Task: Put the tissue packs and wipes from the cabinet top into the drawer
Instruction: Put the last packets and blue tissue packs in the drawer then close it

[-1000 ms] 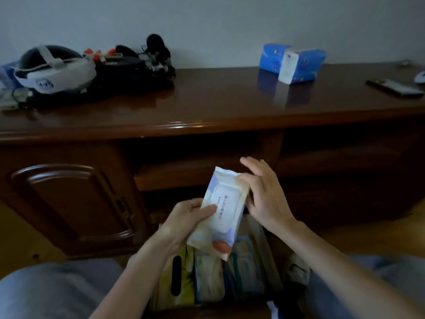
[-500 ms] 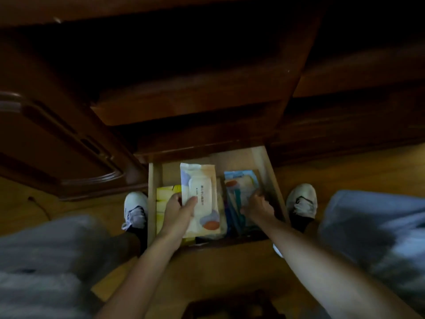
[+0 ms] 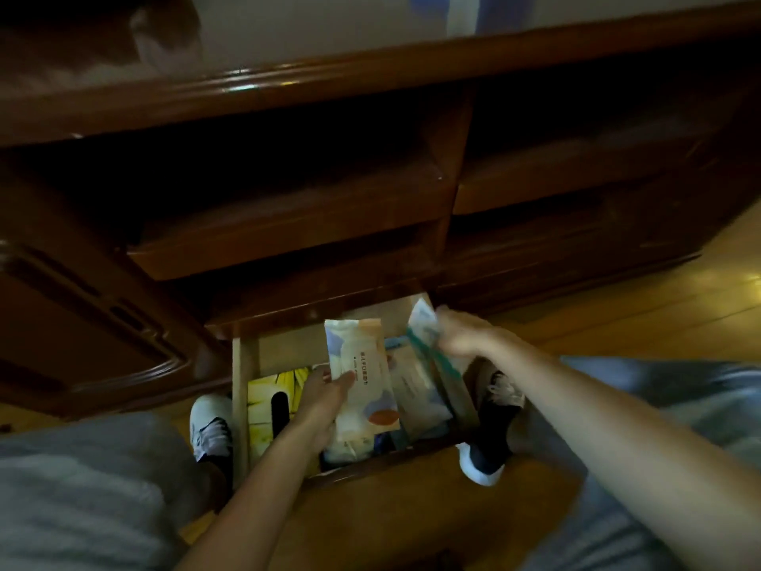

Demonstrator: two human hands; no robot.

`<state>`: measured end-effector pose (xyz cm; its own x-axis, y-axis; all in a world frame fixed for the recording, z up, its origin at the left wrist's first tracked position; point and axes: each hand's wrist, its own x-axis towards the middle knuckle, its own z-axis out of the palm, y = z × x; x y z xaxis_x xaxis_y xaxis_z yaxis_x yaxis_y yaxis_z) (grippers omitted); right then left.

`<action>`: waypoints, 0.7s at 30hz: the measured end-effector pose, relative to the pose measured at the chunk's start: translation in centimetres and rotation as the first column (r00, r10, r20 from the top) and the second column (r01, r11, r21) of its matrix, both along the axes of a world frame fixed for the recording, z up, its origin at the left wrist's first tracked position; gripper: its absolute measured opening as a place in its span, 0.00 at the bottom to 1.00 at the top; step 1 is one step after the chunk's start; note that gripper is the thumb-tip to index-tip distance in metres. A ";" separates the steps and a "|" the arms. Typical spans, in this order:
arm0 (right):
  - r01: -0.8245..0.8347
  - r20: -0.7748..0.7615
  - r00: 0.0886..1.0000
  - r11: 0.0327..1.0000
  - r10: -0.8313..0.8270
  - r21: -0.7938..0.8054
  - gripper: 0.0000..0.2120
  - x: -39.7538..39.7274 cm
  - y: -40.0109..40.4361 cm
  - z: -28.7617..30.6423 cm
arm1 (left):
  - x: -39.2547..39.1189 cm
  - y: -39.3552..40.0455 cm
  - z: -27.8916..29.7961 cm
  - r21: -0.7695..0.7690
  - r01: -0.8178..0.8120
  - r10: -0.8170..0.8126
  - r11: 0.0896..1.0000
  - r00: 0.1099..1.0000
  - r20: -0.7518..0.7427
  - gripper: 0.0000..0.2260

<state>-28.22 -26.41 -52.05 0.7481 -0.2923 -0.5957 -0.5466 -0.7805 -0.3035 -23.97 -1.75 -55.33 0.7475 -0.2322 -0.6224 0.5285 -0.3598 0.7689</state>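
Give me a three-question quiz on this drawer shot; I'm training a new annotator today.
1. True or false: the left hand grips the wipes pack over the open drawer.
2. What does the right hand hold? A) a phone B) a green-edged pack C) nothing
3. Fill in: the yellow pack lies at the drawer's ____ side in the picture.

Key: 1 true; 2 B; 3 left.
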 end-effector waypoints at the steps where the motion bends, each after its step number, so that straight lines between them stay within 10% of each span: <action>1: 0.078 0.093 0.993 0.995 -0.072 -0.061 0.19 -0.7 -0.8 1.2 | -0.2 -0.3 0.2 -0.017 -0.015 0.015 1.000 1.000 -0.009 0.06; 11: 0.445 0.067 0.886 0.881 -0.459 0.160 0.26 -6.2 -4.9 -1.6 | -0.4 -4.3 -1.2 0.070 0.087 -0.082 0.994 0.994 -0.071 0.07; 21: 0.405 0.005 0.909 0.888 -0.416 0.219 0.24 -4.4 -2.9 -7.5 | 0.0 -10.5 -8.4 0.303 0.320 -0.280 0.897 0.945 -0.170 0.16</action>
